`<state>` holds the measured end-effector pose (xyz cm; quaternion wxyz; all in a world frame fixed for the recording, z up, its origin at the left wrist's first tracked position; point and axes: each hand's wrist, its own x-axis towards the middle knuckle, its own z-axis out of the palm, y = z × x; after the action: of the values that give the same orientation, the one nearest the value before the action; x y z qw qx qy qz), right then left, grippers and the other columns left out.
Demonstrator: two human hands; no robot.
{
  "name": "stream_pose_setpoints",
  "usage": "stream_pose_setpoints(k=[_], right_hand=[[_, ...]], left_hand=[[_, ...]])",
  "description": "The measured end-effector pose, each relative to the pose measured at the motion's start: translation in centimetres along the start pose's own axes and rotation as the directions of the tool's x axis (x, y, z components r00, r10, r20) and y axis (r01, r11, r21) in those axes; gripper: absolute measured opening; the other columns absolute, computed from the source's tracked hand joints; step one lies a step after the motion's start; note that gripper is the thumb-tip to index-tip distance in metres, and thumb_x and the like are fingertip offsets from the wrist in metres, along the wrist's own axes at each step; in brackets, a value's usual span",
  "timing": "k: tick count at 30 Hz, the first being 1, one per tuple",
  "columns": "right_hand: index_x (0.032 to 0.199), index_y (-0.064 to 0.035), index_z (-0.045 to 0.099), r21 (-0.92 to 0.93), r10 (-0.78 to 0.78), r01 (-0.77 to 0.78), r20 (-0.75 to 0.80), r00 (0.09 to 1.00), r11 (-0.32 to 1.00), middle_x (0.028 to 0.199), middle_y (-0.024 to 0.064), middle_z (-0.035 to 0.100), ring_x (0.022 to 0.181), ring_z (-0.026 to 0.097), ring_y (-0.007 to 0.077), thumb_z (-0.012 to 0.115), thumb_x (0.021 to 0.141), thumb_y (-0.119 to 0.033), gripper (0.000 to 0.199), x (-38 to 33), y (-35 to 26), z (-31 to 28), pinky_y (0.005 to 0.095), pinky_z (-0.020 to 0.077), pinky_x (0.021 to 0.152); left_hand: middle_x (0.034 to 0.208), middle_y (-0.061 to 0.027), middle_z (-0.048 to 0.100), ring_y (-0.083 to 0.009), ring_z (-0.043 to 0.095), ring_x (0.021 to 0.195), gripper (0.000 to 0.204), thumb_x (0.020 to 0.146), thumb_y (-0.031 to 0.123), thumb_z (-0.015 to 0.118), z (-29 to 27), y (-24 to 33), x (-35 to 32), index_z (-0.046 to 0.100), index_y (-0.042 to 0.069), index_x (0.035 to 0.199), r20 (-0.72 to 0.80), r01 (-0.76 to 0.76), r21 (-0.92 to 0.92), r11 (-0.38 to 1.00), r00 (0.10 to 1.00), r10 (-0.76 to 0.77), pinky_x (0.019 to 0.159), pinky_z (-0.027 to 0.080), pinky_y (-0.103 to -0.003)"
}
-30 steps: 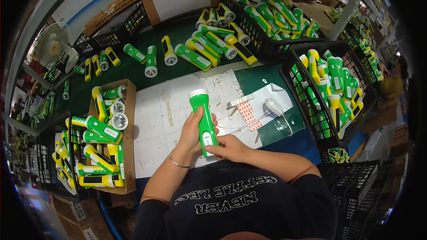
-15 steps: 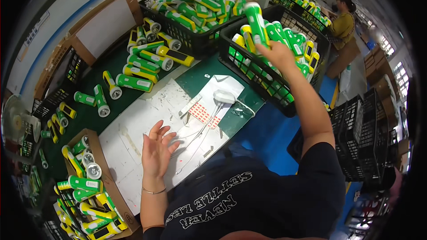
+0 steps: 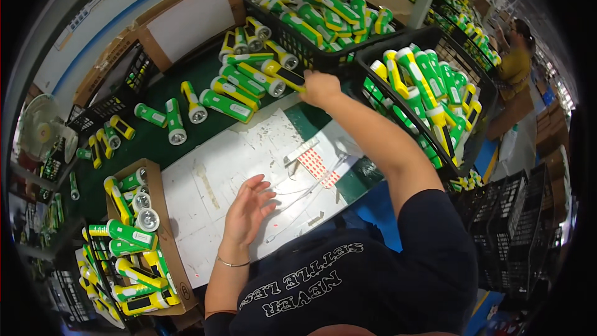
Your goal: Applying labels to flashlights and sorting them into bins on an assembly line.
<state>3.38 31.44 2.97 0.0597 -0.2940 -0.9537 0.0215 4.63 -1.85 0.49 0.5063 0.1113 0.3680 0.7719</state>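
Note:
My right hand [image 3: 320,87] reaches far across the table to a pile of green and yellow flashlights [image 3: 239,84]. Its fingers curl over the near end of a yellow flashlight [image 3: 281,73] with a dark panel, which lies flat on the green table top. My left hand [image 3: 247,208] hovers low over the white work sheet [image 3: 205,180], fingers spread and holding nothing. A small sheet of red stickers [image 3: 317,165] lies just right of that hand, with thin wires beside it.
A black crate [image 3: 463,143] of upright flashlights stands at the right and another crate [image 3: 311,56] behind the pile. A cardboard box [image 3: 165,224] of flashlights sits at the left. There is a fan [image 3: 43,127] at the far left and a person [image 3: 513,62] at the far right.
Both hands held a green flashlight a second ago. The right hand set it into the right crate, then moved left to the pile. The left hand opened and stayed over the sheet.

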Motion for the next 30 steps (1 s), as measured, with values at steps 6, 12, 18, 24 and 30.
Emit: stream_pose_setpoints(k=[6, 12, 18, 24, 30], right_hand=[[0.091, -0.0026, 0.061, 0.387, 0.102, -0.216, 0.294, 0.950, 0.897, 0.076, 0.0111, 0.061, 0.074, 0.064, 0.0244, 0.067, 0.071, -0.039, 0.042, 2.7, 0.4, 3.2, 0.0358, 0.0486, 0.059], [0.083, -0.0098, 0.057, 0.735, -0.508, -0.665, 0.526, 0.682, -0.132, 0.047, -0.0052, 0.035, 0.034, 0.025, 0.0053, 0.051, 0.090, -0.038, 0.030, -11.6, -4.2, -0.8, 0.0237, 0.0145, 0.034], [0.095, -0.0074, 0.048, 0.429, -0.763, -0.864, 0.456, 0.459, -0.264, 0.047, -0.0043, 0.033, 0.033, 0.022, 0.0040, 0.043, 0.095, -0.031, 0.024, -21.0, -8.4, 2.2, 0.0217, 0.0153, 0.035], [0.094, -0.0029, 0.059, 0.969, -0.653, -0.232, 0.231, 0.721, 0.086, 0.064, 0.0010, 0.053, 0.056, 0.048, 0.0098, 0.051, 0.092, -0.030, 0.028, -21.0, -8.7, 2.2, 0.0220, 0.0381, 0.052], [0.090, -0.0024, 0.058, 0.917, -0.570, -0.002, 0.250, 0.783, 0.399, 0.074, 0.0095, 0.061, 0.066, 0.058, 0.0187, 0.057, 0.086, -0.030, 0.028, -20.6, -7.2, 0.0, 0.0296, 0.0448, 0.061]], left_hand=[[0.111, -0.0069, 0.052, -0.0186, 0.054, 0.099, 0.035, 0.094, 0.023, 0.044, -1.3, 0.4, -0.4, 0.043, 0.005, 0.124, -0.081, -0.013, -0.012, 1.000, 0.997, 0.012, 0.082, 0.046, -0.031], [0.127, -0.0132, 0.045, -0.0241, 0.043, 0.120, 0.060, 0.095, 0.049, 0.029, -0.1, -0.5, 2.3, 0.029, 0.005, 0.136, -0.107, -0.064, -0.065, 0.996, 0.993, 0.057, 0.098, 0.037, -0.039], [0.106, -0.0117, 0.057, -0.0202, 0.058, 0.090, 0.045, 0.093, 0.038, 0.043, 2.0, 0.4, 3.1, 0.045, 0.005, 0.123, -0.237, -0.007, -0.276, 0.961, 0.970, -0.061, 0.086, 0.048, -0.038], [0.089, -0.0071, 0.055, -0.0151, 0.054, 0.073, 0.039, 0.091, 0.038, 0.048, -0.5, -0.8, 2.1, 0.048, 0.005, 0.113, -0.281, -0.031, -0.214, 0.976, 0.959, -0.032, 0.063, 0.049, -0.030], [0.081, -0.0080, 0.055, -0.0173, 0.054, 0.062, 0.038, 0.092, 0.042, 0.046, 0.5, -0.8, 1.7, 0.049, 0.006, 0.103, -0.333, -0.052, -0.205, 0.977, 0.943, -0.020, 0.052, 0.048, -0.029]])
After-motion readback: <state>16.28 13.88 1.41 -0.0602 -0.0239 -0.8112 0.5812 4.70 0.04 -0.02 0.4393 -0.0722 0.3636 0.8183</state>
